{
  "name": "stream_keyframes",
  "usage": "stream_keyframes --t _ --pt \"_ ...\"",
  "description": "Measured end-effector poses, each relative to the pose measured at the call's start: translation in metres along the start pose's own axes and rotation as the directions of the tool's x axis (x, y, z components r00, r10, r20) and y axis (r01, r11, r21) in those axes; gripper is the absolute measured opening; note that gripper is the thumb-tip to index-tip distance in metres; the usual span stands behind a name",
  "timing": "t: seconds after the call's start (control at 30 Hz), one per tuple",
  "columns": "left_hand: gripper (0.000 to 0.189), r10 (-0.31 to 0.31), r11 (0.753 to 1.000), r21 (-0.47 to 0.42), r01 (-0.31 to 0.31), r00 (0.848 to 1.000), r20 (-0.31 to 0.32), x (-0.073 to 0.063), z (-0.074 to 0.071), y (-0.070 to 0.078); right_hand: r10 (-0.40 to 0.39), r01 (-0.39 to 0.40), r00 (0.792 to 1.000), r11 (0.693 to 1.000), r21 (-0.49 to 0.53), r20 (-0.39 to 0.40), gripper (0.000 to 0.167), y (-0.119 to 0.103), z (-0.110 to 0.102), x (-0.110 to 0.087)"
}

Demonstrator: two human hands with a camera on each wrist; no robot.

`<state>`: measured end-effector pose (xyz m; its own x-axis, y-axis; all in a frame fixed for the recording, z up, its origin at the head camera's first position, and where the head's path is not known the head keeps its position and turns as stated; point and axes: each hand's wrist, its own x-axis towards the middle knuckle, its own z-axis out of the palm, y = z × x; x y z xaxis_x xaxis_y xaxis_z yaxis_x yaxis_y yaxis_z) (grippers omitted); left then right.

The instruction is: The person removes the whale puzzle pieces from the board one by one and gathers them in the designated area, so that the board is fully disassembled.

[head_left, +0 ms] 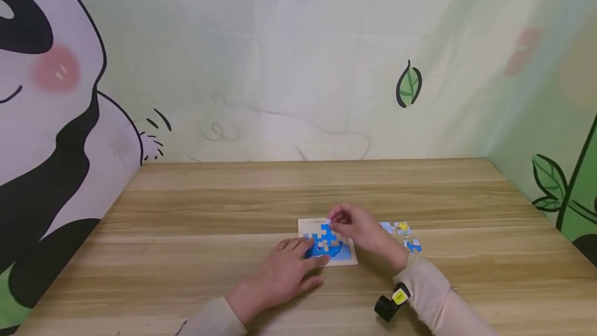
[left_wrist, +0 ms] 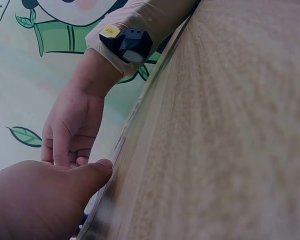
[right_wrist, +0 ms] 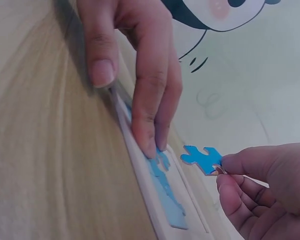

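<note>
A shallow, light wooden puzzle board (head_left: 311, 224) lies on the table, its blue animal picture partly filled with jigsaw pieces. My left hand (head_left: 286, 269) rests over the board's near left side, fingertips on the blue pieces and thumb by the front rim. Between thumb and fingers, my right hand (head_left: 361, 228) pinches a blue jigsaw piece (right_wrist: 204, 160) by one edge. In the right wrist view that piece is raised beside the board, its knobs pointing away from the hand. The left wrist view shows both hands from the side, with the piece hidden.
To the right of the board, partly behind the right forearm, lie several loose puzzle pieces (head_left: 402, 227), one with a yellow sun. A black camera (head_left: 386, 308) is strapped at the right wrist. A painted wall (head_left: 298, 82) stands behind the wooden table (head_left: 186, 211).
</note>
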<state>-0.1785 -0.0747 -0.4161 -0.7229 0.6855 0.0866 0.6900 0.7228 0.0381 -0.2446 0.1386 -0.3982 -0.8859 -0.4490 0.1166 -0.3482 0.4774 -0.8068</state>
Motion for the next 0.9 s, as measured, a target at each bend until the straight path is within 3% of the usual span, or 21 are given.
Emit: stream_keyframes --t 0.23,0.6,0.9 --pt "0.043 -0.010 1.000 -0.015 0.010 1.000 0.015 0.001 0.001 0.000 -0.003 0.003 1.000 1.000 0.025 0.008 0.015 0.000 -0.007 0.000" --pt "0.042 0.013 1.000 -0.003 -0.013 1.000 -0.014 0.001 0.002 0.000 0.039 -0.039 0.999 0.999 0.014 0.014 0.017 -0.006 -0.026 -0.006" --pt "0.043 0.012 1.000 0.006 -0.012 1.000 -0.007 0.001 0.001 0.000 0.021 -0.021 1.000 1.000 -0.004 0.005 0.016 -0.007 -0.042 -0.010"
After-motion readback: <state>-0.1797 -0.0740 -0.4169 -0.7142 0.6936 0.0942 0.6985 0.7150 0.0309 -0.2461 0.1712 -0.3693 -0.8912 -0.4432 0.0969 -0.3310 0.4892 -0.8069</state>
